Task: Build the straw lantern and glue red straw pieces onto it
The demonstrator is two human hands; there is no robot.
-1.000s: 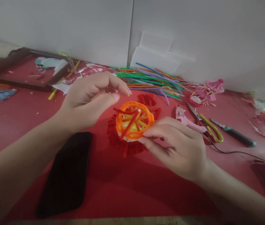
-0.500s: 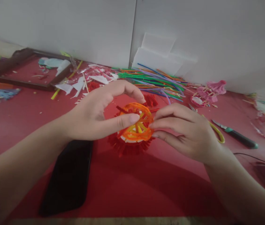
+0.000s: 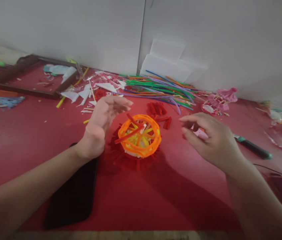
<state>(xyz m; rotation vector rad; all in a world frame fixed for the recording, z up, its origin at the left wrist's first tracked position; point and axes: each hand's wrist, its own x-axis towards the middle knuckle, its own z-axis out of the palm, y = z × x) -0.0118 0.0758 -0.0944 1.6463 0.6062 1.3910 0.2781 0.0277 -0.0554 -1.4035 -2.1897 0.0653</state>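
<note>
On the red tabletop stands a small round craft piece with an orange fuzzy ring (image 3: pixel 122 132) on top, yellow spokes inside and red pipe-cleaner strands (image 3: pixel 139 164) fanned around its base. Two short red pieces (image 3: pixel 130 134) lie across the ring. Just left of it, my left hand (image 3: pixel 101 125) hovers with curved fingers, open and touching nothing visible. My right hand (image 3: pixel 205 138) is to the right, clear of the craft, thumb and fingertips a little apart. A pink patch shows between them; I cannot tell what it is. Cut red pipe-cleaner pieces (image 3: pixel 157 108) lie behind the craft.
A black phone (image 3: pixel 71 196) lies beneath my left forearm. Behind are colourful pipe cleaners (image 3: pixel 160 87), white paper scraps (image 3: pixel 71 95) and a dark wooden frame (image 3: pixel 28 90). Toward the right are a pink stick craft (image 3: pixel 220 100) and a green-and-black-handled knife (image 3: pixel 254 147).
Both hands have come off the orange ring, the left moving left and the right moving right. The whole ring and the red pieces behind it now show.
</note>
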